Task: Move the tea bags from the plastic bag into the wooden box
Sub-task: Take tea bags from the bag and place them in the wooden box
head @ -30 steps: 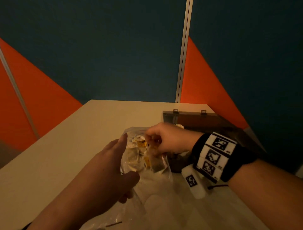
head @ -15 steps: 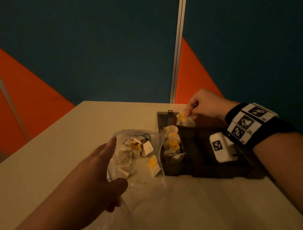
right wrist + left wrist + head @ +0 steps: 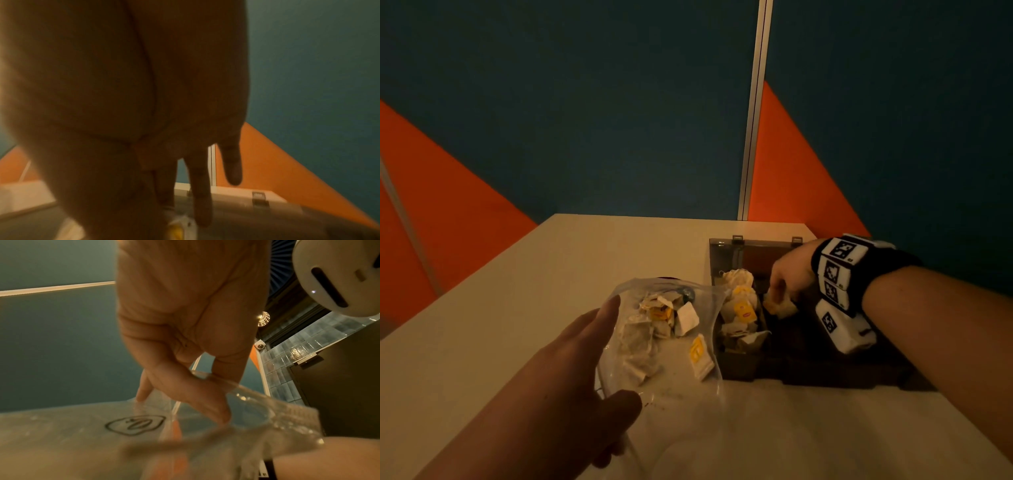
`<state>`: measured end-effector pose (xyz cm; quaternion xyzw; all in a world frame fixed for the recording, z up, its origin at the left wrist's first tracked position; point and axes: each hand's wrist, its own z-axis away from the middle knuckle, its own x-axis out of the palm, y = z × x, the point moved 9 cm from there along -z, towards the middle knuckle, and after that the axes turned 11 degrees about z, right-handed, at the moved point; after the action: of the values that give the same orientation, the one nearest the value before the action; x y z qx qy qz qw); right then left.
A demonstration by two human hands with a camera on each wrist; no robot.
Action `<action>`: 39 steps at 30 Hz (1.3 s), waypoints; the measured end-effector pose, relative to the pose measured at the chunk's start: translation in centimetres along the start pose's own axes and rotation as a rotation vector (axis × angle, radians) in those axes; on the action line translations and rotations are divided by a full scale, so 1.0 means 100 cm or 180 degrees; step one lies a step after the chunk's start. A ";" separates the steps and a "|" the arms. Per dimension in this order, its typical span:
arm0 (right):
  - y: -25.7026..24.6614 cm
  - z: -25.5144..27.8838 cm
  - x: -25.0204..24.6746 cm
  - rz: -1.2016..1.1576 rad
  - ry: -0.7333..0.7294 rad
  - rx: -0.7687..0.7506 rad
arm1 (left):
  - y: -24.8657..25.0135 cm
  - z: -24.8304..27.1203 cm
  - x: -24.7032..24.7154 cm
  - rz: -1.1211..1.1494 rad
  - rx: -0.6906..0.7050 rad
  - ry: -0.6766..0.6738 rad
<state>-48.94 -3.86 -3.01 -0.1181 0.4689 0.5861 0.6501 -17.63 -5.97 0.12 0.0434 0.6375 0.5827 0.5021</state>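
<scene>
A clear plastic bag [image 3: 664, 342] lies on the table with several white and yellow tea bags [image 3: 659, 317] inside. My left hand [image 3: 599, 359] pinches the bag's rim [image 3: 232, 391] between thumb and fingers and holds its mouth wide. To the right stands the dark wooden box [image 3: 808, 356], lid raised at the back. Its left compartment holds several tea bags [image 3: 741, 308]. My right hand [image 3: 786, 281] is low over the middle compartment and pinches a tea bag [image 3: 779, 306]; the right wrist view shows a yellow tag [image 3: 176, 230] below its fingers [image 3: 202, 194].
The beige table [image 3: 551, 284] ends at a teal and orange wall panel [image 3: 585, 120] behind. The box sits near the table's right edge. A white wrist camera [image 3: 842, 325] hangs under my right wrist above the box.
My right hand took a tea bag out of the plastic bag, carried it right over the back of the box, and has now lowered it into the middle compartment. The left hand stayed on the bag.
</scene>
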 end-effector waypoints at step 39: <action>-0.183 0.060 -0.030 0.0455 0.1101 -0.0573 | 0.005 0.016 0.002 0.0295 0.0118 0.0062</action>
<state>-29.76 -6.85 -4.84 -0.2411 0.5264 0.6412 0.5035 -16.88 -4.54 0.73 0.0765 0.6503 0.5939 0.4675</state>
